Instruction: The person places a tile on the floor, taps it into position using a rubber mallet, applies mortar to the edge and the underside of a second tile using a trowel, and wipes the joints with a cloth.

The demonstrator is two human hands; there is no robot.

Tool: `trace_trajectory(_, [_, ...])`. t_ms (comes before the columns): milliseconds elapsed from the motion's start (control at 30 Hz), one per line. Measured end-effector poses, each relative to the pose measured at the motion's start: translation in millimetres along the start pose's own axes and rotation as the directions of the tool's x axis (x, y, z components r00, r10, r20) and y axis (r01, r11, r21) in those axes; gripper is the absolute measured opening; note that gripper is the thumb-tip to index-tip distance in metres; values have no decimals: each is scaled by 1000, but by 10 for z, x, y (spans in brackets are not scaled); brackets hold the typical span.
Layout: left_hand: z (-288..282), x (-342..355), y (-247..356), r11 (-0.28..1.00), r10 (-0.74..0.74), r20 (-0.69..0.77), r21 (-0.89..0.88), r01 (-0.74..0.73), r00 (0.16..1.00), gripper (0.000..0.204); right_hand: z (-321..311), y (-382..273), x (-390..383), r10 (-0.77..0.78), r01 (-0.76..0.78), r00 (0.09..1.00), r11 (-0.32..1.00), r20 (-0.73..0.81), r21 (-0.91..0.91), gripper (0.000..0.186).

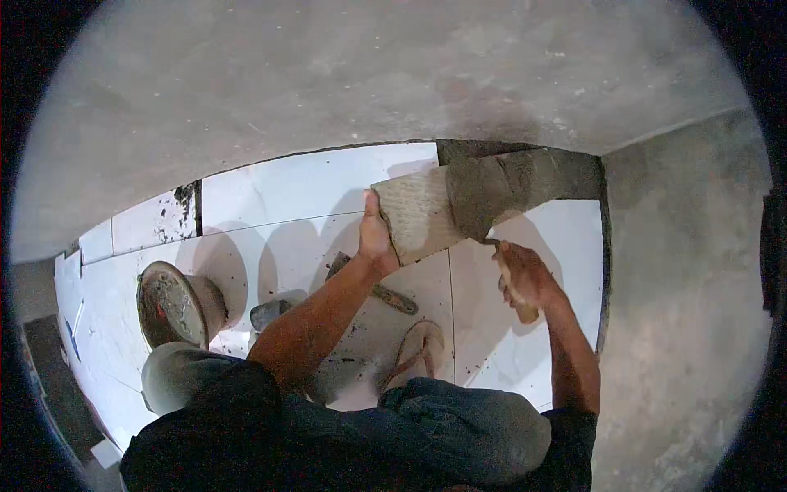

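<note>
My left hand [377, 238] grips the left end of a rectangular tile [410, 209], held tilted with its textured tan back up. Wet grey mortar [504, 193] covers the right part of that back. My right hand [529, 275] is closed on the pale handle of a trowel [519, 303], whose blade meets the mortar near the tile's lower edge. Behind the raised tile, a dark bare strip [578, 172] shows between the white floor tiles and the wall.
A bucket [172, 307] with grey residue stands at left beside a dark object [269, 314]. A hammer-like tool [393, 299] lies below my left arm, near a sandalled foot [418, 353]. Concrete walls [369, 74] meet at the back right corner. A loose white piece [106, 451] lies at lower left.
</note>
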State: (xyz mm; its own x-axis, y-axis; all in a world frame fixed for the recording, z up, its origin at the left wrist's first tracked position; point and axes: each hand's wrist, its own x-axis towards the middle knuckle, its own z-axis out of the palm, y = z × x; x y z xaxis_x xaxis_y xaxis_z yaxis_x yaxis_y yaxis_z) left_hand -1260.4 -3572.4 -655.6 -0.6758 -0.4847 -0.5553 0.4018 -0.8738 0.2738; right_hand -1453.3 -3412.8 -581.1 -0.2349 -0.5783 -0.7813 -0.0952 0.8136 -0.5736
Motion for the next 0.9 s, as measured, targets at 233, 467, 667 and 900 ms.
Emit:
trace_trajectory(233, [-116, 64, -22, 1000, -3, 95, -21, 5, 996, 77, 295, 103, -104, -146, 146, 989, 987, 5, -68, 58])
trace_trajectory(467, [-72, 20, 17, 994, -30, 181, -94, 47, 983, 76, 332, -140, -280, -62, 64, 988, 998, 142, -9, 59])
trace_trajectory(667, [-13, 38, 67, 986, -39, 176, -151, 66, 984, 75, 13, -76, -265, -140, 144, 957, 990, 254, 3, 60])
trace_trajectory(900, [19, -3, 76, 988, -71, 116, -130, 86, 991, 75, -787, -229, 199, 4, -7, 1000, 995, 30, 103, 55])
